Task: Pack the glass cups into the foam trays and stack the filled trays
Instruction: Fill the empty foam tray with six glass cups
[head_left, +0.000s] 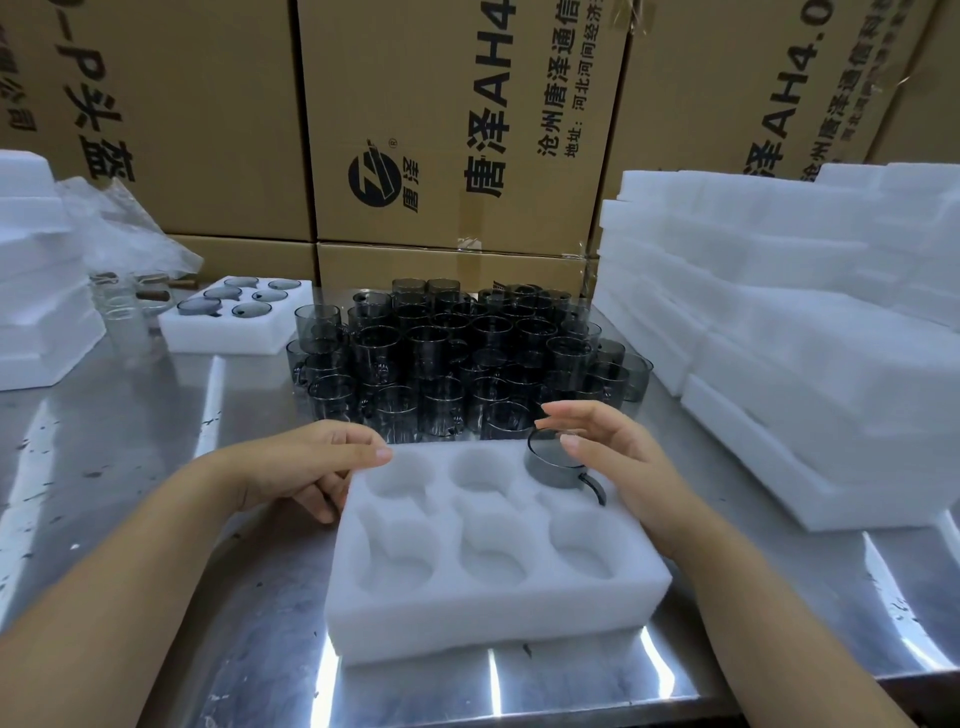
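A white foam tray (493, 587) with six round pockets lies on the metal table in front of me. One dark glass cup (553, 465) with a handle sits in its far right pocket, partly sunk in; the other pockets hold nothing. My left hand (306, 467) grips the tray's far left corner, thumb on top and fingers down the side. My right hand (613, 452) hovers over the cup with fingers stretched out, its thumb touching the rim. Many loose dark glass cups (457, 353) stand crowded just behind the tray.
A filled foam tray (187, 332) sits at the back left beside clear glasses (122, 312) and a foam stack (36, 291). Empty foam trays (810, 332) are piled on the right. Cardboard boxes (457, 130) wall off the back.
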